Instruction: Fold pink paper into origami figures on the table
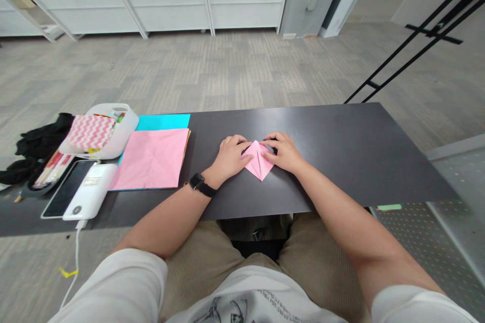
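Note:
A small piece of pink origami paper (259, 164), folded into a diamond with a crease line down its middle, lies on the dark table in front of me. My left hand (231, 155), with a black watch on its wrist, holds the paper's left corner between thumb and fingers. On the other side, my right hand (285, 152) grips the right corner and upper right edge, its thumb on the paper. Both hands rest on the tabletop, and the outer corners of the paper are partly hidden under the fingers.
Left of my hands lies a stack of pink paper (151, 159) over a blue sheet (164, 121). Farther left are a white basket (131, 123), a white power bank (90, 192) with a cable, a phone (70, 186) and black cloth (43, 136). The dark table (341, 151) extends right.

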Tool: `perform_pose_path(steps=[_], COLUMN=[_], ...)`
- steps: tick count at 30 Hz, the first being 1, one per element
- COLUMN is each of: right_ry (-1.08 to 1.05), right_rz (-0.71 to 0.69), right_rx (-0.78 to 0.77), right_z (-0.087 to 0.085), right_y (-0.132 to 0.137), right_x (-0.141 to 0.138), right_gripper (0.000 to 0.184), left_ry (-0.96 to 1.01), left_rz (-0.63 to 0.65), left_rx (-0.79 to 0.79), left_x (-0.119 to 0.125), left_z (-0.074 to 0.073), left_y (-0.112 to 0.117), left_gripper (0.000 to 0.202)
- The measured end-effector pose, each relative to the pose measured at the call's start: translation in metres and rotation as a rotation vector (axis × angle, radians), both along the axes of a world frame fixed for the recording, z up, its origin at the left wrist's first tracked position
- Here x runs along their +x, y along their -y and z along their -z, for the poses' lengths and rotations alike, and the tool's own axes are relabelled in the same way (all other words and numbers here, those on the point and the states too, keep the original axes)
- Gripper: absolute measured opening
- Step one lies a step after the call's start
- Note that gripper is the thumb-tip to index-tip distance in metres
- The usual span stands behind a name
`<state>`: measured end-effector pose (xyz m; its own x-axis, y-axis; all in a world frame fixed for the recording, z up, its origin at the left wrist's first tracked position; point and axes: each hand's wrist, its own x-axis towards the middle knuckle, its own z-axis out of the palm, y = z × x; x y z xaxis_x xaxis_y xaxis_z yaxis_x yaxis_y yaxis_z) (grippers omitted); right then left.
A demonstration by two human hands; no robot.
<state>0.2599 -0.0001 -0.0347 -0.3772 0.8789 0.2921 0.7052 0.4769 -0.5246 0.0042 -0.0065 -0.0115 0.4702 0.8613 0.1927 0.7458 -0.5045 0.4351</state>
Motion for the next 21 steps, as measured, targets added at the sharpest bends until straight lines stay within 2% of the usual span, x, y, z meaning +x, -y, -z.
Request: perform_pose_path(steps=[6, 9, 13, 18, 21], right_ry=[-0.058, -0.085, -0.108, -0.002, 0.056], right_rz=[-0.033, -0.052, -0.034, -0.050, -0.050], right_rx=[-0.029, -0.035, -0.028, -0.011, 0.019], right_z=[-0.010, -0.012, -0.011, -0.015, -0.018], right_y=[0.003, 0.004, 0.004, 0.004, 0.005], right_x=[-0.001, -0.003, -0.005, -0.009, -0.012], right_gripper=[0.038, 0.033, 0.037, 0.012, 0.004], left_ry=[0.035, 0.056, 0.061, 0.047, 0.028], left_rz=[-0.008, -0.012, -0.008, -0.003, 0.001], left_rx=[-0.026, -0.031, -0.036, -0.019, -0.006], left_x=[0.001, 0.001, 0.002, 0.004, 0.005], left_z=[-0.001, -0.001, -0.002, -0.005, -0.008], left_y=[-0.001, -0.002, -0.004, -0.004, -0.003], left_gripper=[0.041, 0.034, 0.021, 0.011, 0.011])
